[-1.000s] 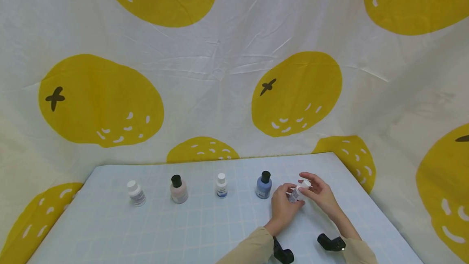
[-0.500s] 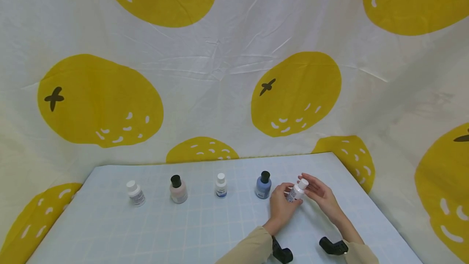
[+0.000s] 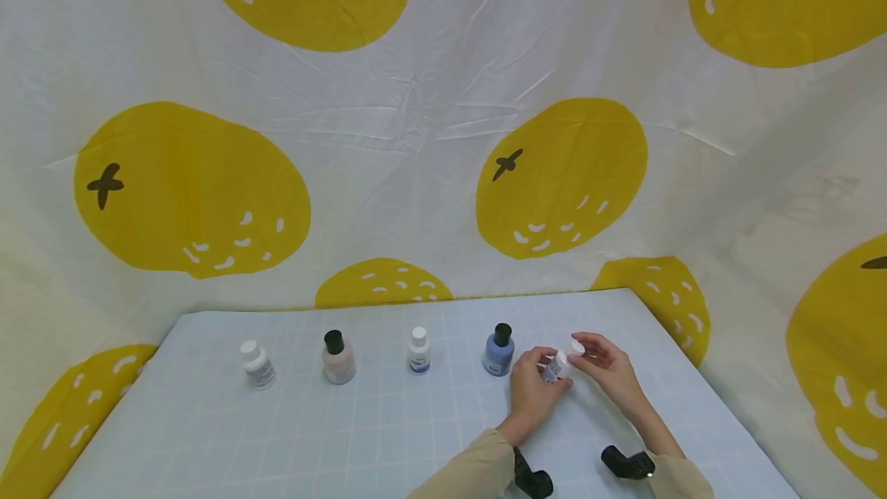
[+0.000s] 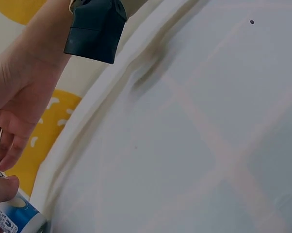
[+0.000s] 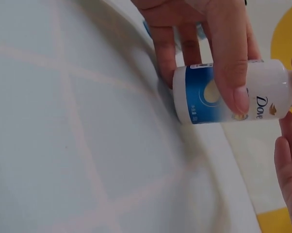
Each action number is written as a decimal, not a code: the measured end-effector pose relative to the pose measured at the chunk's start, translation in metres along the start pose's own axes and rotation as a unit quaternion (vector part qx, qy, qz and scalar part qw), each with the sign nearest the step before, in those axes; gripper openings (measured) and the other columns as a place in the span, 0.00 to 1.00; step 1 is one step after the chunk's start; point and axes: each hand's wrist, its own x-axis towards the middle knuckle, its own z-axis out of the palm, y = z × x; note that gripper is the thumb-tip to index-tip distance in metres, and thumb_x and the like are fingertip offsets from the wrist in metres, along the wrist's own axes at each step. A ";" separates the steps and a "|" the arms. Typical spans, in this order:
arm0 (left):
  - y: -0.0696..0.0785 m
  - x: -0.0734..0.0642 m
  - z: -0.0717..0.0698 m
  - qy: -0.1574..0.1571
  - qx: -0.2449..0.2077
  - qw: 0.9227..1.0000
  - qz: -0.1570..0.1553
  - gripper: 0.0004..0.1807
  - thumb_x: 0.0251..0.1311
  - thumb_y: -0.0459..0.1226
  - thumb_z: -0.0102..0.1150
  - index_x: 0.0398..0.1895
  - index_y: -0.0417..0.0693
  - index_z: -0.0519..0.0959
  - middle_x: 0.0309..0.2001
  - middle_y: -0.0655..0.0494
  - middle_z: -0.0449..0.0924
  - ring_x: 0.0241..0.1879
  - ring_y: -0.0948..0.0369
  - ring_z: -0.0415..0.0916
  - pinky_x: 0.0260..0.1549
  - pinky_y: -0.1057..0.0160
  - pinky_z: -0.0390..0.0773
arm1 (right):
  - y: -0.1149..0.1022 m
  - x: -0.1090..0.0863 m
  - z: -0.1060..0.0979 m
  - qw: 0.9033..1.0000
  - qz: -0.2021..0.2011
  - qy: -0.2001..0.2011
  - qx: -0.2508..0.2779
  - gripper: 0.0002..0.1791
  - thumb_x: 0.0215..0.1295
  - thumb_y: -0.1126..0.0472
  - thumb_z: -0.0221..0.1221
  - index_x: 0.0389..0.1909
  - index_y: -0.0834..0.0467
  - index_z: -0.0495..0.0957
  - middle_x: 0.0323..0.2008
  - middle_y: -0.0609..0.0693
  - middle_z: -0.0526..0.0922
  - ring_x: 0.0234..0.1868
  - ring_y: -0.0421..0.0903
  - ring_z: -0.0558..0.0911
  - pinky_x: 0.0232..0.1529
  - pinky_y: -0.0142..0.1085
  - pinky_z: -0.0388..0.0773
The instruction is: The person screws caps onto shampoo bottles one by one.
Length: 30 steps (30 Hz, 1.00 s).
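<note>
In the head view, my left hand (image 3: 535,391) grips the body of a small white Dove bottle (image 3: 556,367) with a blue label band. The bottle leans with its cap up and to the right. My right hand (image 3: 610,370) pinches the white cap (image 3: 574,348) between thumb and fingers. The right wrist view shows the left thumb lying across the bottle (image 5: 265,90), with the right fingers (image 5: 287,162) around its neck end at the frame's edge. At the lower left of the left wrist view, part of the bottle (image 4: 21,216) shows under the left thumb.
To the left, a blue bottle with black cap (image 3: 499,357), a small white bottle (image 3: 419,353), a pale pink bottle with black cap (image 3: 338,360) and another white bottle (image 3: 258,366) stand in a row on the checked tabletop (image 3: 333,437). A lemon-patterned curtain (image 3: 430,199) hangs behind.
Half a second ago the right fingers stood looser beside the cap; now thumb and fingers are back around it. The left hand keeps its grip with only slight movement. The other bottles stay put.
</note>
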 end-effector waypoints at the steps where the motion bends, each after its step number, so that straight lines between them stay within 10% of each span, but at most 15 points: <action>1: 0.000 0.000 0.000 -0.001 0.001 1.000 -0.001 0.23 0.42 0.36 0.76 0.44 0.56 0.80 0.39 0.63 0.80 0.37 0.71 0.73 0.38 0.71 0.74 | 0.000 0.000 0.001 1.000 0.007 0.003 -0.005 0.24 0.61 0.60 0.64 0.56 0.64 0.73 0.53 0.62 0.78 0.41 0.27 0.75 0.45 0.17 0.73; 11: -0.002 0.000 0.002 0.001 0.009 1.000 0.005 0.22 0.43 0.37 0.76 0.44 0.57 0.80 0.39 0.63 0.80 0.38 0.70 0.73 0.40 0.70 0.74 | -0.001 0.004 0.006 1.000 0.015 0.011 -0.009 0.26 0.60 0.59 0.65 0.59 0.62 0.73 0.46 0.55 0.78 0.38 0.28 0.75 0.42 0.20 0.75; 22: 0.000 0.002 -0.001 -0.017 0.003 1.000 0.013 0.24 0.47 0.36 0.73 0.50 0.54 0.78 0.43 0.60 0.80 0.41 0.69 0.75 0.45 0.67 0.75 | -0.001 0.005 -0.004 0.980 -0.109 -0.118 0.121 0.23 0.71 0.69 0.48 0.63 0.75 0.61 0.57 0.39 0.79 0.56 0.26 0.76 0.53 0.19 0.70; 30: 0.001 0.002 0.000 -0.008 -0.003 1.000 0.012 0.24 0.46 0.36 0.74 0.49 0.55 0.78 0.43 0.60 0.81 0.40 0.69 0.75 0.44 0.68 0.74 | 0.004 0.005 -0.003 0.989 -0.089 -0.076 0.088 0.23 0.68 0.68 0.53 0.62 0.73 0.65 0.52 0.30 0.79 0.53 0.24 0.76 0.50 0.18 0.72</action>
